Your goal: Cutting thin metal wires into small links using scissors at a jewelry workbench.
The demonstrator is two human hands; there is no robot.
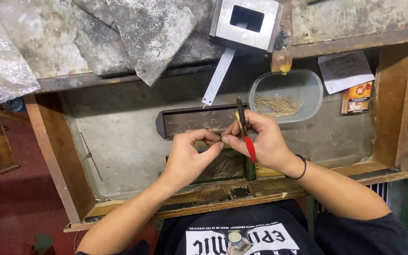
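Red-handled pliers [245, 134] gripped in right hand [260, 141]; left hand [187, 156] fingers pinched at the tip, something tiny perhaps steadied, above dark tray [185, 120].

Two hands [190, 158], one pliers [244, 134], two trays [194, 120].

A shallow wooden workbench tray [53, 156] with a worn grey floor and raised brown side boards fills the middle. Behind it runs a rough, stained grey concrete ledge [355, 16] with broken grey slabs [152, 33] lying on it. A crumpled clear plastic sheet [1, 56] hangs at the far left. Below the bench lies a dark red floor [20, 203]. The light is even and dim.
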